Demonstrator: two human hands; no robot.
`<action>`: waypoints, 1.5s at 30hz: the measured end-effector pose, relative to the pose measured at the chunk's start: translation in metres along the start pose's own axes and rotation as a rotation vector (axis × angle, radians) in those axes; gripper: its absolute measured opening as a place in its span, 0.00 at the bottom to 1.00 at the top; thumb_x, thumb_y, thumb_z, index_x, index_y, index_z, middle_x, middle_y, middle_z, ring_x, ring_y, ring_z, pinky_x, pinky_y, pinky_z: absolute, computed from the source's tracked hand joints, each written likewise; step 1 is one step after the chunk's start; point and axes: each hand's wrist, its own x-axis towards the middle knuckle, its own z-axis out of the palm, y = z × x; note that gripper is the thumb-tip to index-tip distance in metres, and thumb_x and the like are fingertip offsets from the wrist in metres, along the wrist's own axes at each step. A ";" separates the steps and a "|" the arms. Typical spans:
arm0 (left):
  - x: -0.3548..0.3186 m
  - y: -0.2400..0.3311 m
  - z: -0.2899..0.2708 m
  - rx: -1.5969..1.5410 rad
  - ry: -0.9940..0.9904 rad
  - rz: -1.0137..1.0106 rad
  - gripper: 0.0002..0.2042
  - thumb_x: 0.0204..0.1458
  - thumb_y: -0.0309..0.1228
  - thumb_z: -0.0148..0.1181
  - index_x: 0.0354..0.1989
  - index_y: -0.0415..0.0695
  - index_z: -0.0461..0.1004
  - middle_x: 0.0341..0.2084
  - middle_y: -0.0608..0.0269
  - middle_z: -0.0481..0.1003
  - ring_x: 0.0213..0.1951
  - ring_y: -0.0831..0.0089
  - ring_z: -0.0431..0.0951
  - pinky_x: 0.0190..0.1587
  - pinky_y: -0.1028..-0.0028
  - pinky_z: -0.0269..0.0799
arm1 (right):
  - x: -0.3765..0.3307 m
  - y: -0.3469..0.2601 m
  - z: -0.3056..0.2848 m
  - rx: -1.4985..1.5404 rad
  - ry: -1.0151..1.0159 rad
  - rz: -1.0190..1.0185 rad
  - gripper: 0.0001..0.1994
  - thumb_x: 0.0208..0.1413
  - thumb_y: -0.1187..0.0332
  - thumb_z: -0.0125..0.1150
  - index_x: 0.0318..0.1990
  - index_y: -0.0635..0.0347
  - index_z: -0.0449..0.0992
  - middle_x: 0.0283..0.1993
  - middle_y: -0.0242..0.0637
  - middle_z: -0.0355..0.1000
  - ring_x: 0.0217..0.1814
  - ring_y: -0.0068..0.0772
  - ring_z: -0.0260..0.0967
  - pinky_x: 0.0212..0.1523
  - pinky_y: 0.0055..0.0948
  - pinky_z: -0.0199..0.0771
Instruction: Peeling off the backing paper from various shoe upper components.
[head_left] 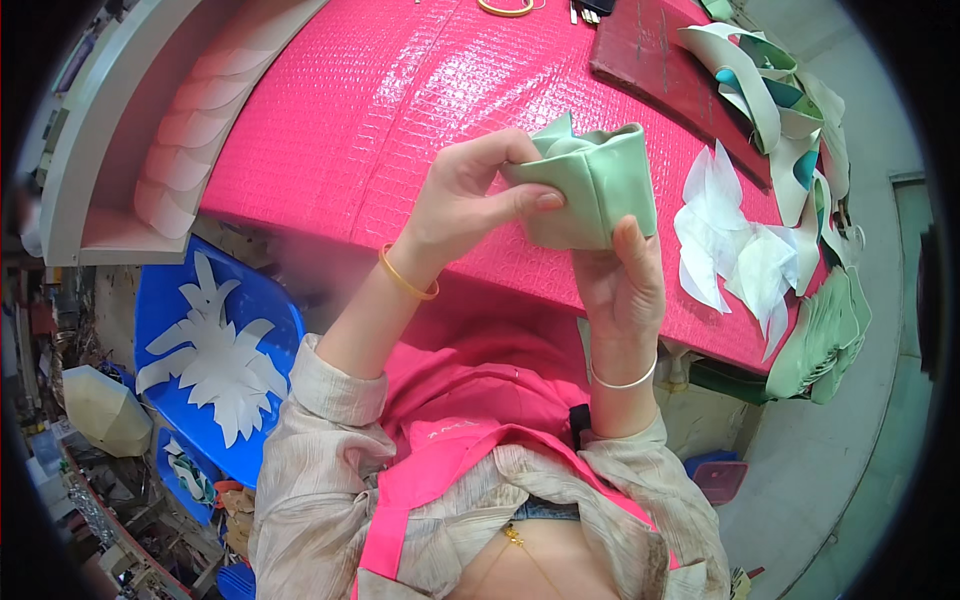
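Above the front edge of the pink-covered table (340, 140) I hold a pale green leather-like piece (605, 185), bent round on itself with a seam running down its near face. My left hand (460, 195) pinches its left side, thumb on the near face and fingers folded over the upper edge. From below, my right hand (625, 275) grips the lower right part, its thumb up against the outside. The inner fold and most of the right fingers are hidden behind the piece.
White petal-shaped cutouts (735, 245) lie right of my hands. Beyond them are linked green-and-white pieces (780, 95), a green stack (825, 335) and a dark red board (650, 65). At left stand a white curved rack (95, 120) and a blue chair (165, 310) holding white cutouts (225, 370).
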 end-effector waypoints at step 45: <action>-0.019 0.028 0.039 0.238 -0.208 -0.424 0.08 0.38 0.19 0.60 0.30 0.36 0.73 0.22 0.68 0.72 0.28 0.83 0.68 0.31 0.83 0.62 | -0.042 -0.011 -0.051 0.124 0.246 0.112 0.16 0.53 0.67 0.51 0.48 0.64 0.63 0.46 0.33 0.65 0.48 0.25 0.62 0.50 0.28 0.59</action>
